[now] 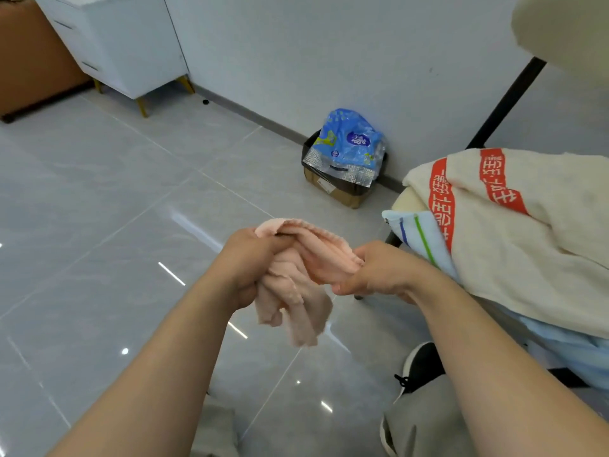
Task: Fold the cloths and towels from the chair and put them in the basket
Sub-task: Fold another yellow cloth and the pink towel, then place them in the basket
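Note:
A small pink cloth hangs crumpled between my two hands above the tiled floor. My left hand grips its upper left edge, fingers curled round the fabric. My right hand pinches the right edge of the same cloth. To the right, the chair carries a cream towel with red bands and characters on top of a light blue striped towel. No basket is in view.
A cardboard box lined with a black bag stands against the wall, a blue plastic package sticking out of it. A white cabinet on gold legs is at the far left. My shoe and grey trousers show below.

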{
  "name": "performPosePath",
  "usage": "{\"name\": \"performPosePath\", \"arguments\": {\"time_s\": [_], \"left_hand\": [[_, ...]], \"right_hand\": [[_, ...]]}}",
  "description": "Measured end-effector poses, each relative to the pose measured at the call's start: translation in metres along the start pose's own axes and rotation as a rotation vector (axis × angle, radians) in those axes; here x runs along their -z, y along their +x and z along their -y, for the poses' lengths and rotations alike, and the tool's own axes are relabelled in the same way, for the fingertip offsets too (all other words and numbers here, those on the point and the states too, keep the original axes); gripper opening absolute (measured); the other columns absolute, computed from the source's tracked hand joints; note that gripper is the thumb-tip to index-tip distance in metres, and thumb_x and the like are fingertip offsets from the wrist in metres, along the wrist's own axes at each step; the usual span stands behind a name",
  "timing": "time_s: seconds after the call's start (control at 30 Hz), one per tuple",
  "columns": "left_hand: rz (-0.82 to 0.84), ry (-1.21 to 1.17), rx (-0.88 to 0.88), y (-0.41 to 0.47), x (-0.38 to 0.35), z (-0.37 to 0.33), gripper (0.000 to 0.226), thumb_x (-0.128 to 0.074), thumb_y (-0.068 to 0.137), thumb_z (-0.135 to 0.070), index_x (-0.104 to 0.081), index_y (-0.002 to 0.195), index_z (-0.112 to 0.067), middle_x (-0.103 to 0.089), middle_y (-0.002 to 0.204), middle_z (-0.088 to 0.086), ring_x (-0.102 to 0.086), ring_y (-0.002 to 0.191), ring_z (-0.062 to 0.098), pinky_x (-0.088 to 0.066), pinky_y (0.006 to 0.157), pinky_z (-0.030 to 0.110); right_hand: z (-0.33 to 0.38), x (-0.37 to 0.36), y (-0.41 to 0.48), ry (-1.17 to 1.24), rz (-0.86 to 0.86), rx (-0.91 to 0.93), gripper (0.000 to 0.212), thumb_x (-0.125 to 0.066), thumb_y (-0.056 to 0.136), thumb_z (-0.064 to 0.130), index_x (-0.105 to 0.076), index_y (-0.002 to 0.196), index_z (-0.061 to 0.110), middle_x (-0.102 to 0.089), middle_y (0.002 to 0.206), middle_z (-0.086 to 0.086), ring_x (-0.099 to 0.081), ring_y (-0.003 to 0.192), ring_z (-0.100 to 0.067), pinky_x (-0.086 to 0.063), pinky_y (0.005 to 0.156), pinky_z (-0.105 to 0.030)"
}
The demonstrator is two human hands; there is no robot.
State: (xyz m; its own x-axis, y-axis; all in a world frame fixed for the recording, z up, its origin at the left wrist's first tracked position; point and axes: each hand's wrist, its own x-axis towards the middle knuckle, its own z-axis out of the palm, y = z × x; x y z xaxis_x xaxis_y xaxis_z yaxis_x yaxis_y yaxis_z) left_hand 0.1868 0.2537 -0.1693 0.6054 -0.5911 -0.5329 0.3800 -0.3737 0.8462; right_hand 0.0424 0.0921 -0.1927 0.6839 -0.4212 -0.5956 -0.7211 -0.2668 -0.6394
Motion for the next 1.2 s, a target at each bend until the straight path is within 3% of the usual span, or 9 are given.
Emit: {"name": "performPosePath", "arguments": {"time_s": [0.2, 0.43, 0.57, 0.63, 0.7, 0.8, 0.9, 1.07, 1.2], "left_hand": [[0.069, -0.379, 0.169, -0.005, 0.002, -0.011, 0.046, -0.045, 0.102, -0.047, -0.065, 0.121, -0.01, -0.072, 0.113, 0.017, -0.071, 0.102, 0.03, -0.055, 0.084, 0.041], [0.261, -0.718, 0.098, -0.019, 0.007, -0.022, 0.062, -0.033, 0.102, -0.055, -0.071, 0.119, -0.009, -0.07, 0.117, 0.019, -0.072, 0.1, 0.033, -0.059, 0.081, 0.048], [0.297, -0.762, 0.034, -0.022, 0.012, -0.023, 0.061, -0.036, 0.101, -0.056, -0.063, 0.132, -0.011, -0.064, 0.13, 0.016, -0.064, 0.117, 0.032, -0.055, 0.094, 0.048], [0.259, -0.748, -0.001, -0.02, 0.01, -0.022, 0.057, -0.035, 0.102, -0.052, -0.057, 0.136, -0.012, -0.062, 0.133, 0.015, -0.061, 0.122, 0.03, -0.05, 0.1, 0.046], [0.169, -0.698, -0.042, -0.014, 0.008, -0.021, 0.048, -0.039, 0.103, -0.044, -0.06, 0.133, -0.012, -0.066, 0.128, 0.013, -0.064, 0.117, 0.027, -0.05, 0.094, 0.043], [-0.018, -0.469, 0.005, -0.006, 0.007, -0.013, 0.029, -0.053, 0.101, -0.025, -0.068, 0.119, -0.007, -0.073, 0.112, 0.014, -0.07, 0.104, 0.026, -0.055, 0.089, 0.044], [-0.08, -0.083, 0.033, -0.002, 0.006, 0.0, 0.021, -0.062, 0.092, -0.008, -0.069, 0.112, -0.007, -0.075, 0.101, 0.012, -0.071, 0.101, 0.029, -0.055, 0.091, 0.044], [-0.23, 0.415, -0.115, -0.001, -0.002, 0.005, 0.1, -0.076, 0.07, -0.01, -0.025, 0.153, -0.031, -0.035, 0.153, -0.003, -0.043, 0.135, 0.019, -0.044, 0.1, 0.033], [0.01, 0.389, -0.438, -0.002, -0.007, 0.006, 0.098, -0.07, 0.067, -0.004, -0.031, 0.152, -0.037, -0.045, 0.147, -0.021, -0.039, 0.134, -0.005, -0.038, 0.106, 0.016]], "right_hand": [[0.005, 0.003, 0.001, 0.351, -0.059, 0.051, 0.035, -0.077, 0.081, 0.049, -0.072, 0.106, 0.026, -0.075, 0.105, 0.003, -0.067, 0.104, -0.021, -0.052, 0.098, -0.047], [0.006, -0.005, 0.01, 0.577, 0.064, -0.202, 0.082, -0.04, 0.07, 0.094, -0.068, 0.117, 0.032, -0.073, 0.106, -0.002, -0.068, 0.096, -0.027, -0.047, 0.102, -0.051], [0.017, -0.013, 0.001, 0.999, 0.441, -0.132, 0.094, -0.032, 0.076, 0.091, -0.062, 0.134, 0.024, -0.065, 0.133, -0.009, -0.059, 0.126, -0.03, -0.037, 0.114, -0.048], [0.025, -0.013, -0.001, 1.135, 0.423, 0.006, 0.087, -0.042, 0.082, 0.083, -0.06, 0.137, 0.017, -0.061, 0.138, -0.013, -0.057, 0.129, -0.03, -0.035, 0.116, -0.045], [0.032, -0.011, -0.001, 1.163, 0.205, 0.129, 0.063, -0.06, 0.089, 0.059, -0.064, 0.131, 0.013, -0.064, 0.133, -0.017, -0.061, 0.124, -0.03, -0.043, 0.11, -0.045], [0.031, -0.009, 0.003, 1.081, -0.161, 0.223, 0.04, -0.077, 0.084, 0.025, -0.068, 0.118, 0.008, -0.07, 0.118, -0.019, -0.066, 0.114, -0.034, -0.053, 0.098, -0.049], [0.028, -0.009, 0.004, 0.896, -0.366, 0.315, 0.036, -0.081, 0.081, 0.02, -0.067, 0.114, 0.014, -0.074, 0.11, -0.01, -0.069, 0.108, -0.029, -0.055, 0.095, -0.048], [0.026, -0.009, -0.002, 0.569, -0.298, 0.425, 0.037, -0.079, 0.082, 0.005, -0.07, 0.114, 0.021, -0.075, 0.105, 0.001, -0.07, 0.1, -0.014, -0.055, 0.094, -0.037], [0.024, -0.013, -0.007, 0.306, -0.187, 0.458, 0.041, -0.076, 0.08, 0.003, -0.07, 0.107, 0.033, -0.073, 0.094, 0.013, -0.065, 0.087, 0.001, -0.052, 0.082, -0.021]]}}
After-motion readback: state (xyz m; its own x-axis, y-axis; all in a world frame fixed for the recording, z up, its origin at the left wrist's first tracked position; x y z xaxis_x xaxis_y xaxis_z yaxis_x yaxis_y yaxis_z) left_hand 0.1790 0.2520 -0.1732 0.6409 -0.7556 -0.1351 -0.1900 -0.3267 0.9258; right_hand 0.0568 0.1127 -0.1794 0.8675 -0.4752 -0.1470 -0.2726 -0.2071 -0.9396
